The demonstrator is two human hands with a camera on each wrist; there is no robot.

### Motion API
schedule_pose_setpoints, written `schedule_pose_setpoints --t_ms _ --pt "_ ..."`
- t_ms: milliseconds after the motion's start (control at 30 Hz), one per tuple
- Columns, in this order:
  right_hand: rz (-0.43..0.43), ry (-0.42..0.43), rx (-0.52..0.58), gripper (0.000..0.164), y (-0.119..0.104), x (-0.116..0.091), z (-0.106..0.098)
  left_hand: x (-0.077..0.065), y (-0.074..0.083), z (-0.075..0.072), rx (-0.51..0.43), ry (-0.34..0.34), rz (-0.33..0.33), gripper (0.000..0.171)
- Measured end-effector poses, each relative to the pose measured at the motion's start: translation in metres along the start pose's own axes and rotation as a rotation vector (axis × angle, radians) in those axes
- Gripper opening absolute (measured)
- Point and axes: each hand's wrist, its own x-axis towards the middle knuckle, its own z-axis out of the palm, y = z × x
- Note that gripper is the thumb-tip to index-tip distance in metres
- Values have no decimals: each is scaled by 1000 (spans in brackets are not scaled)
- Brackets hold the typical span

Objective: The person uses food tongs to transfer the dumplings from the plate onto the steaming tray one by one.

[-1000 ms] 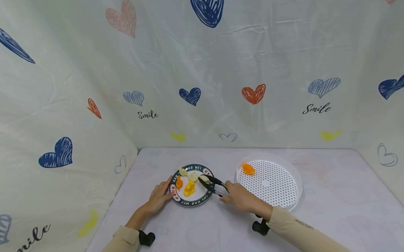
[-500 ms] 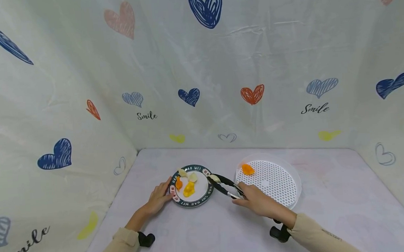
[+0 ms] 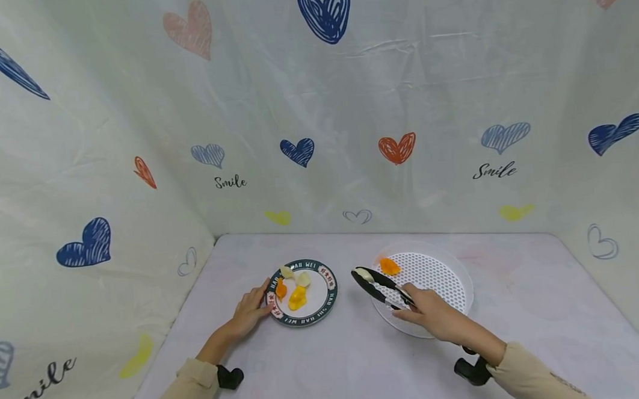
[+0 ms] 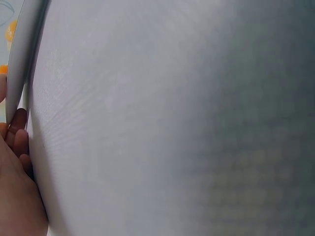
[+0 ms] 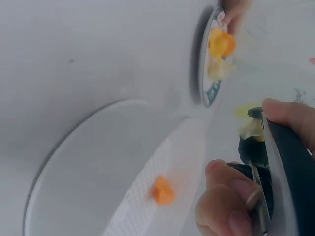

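In the head view my left hand holds the left rim of a white plate with a dark green lettered border. The left wrist view shows its fingers at the plate's edge. On the plate lie a yellow piece, an orange piece and two pale pieces. My right hand grips black-tipped tongs, which pinch another pale piece. The tongs' tips hang by the left edge of a round white perforated tray. What the pieces are I cannot tell.
An orange piece sits near the tray's upper left edge. Both vessels stand on a pale tabletop. Behind and to the left hangs a white curtain printed with hearts.
My right hand has lifted a pale piece off the plate with the tongs and carried it right to the tray's left edge. My left hand stays at the plate.
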Motion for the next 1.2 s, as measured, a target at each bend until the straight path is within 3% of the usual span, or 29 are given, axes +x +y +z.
schedule_pose_setpoints --t_ms 367,600,867,1200 --pt "50 25 34 35 28 -14 -15 1 -1 0 15 5 7 71" --pt "111 30 -10 38 42 -12 -16 0 0 1 16 5 3 70" --pt "187 5 -82 69 52 -1 -13 1 -1 0 15 10 0 70" --pt "193 13 -139 57 61 12 -4 1 1 0 19 8 -14 72"
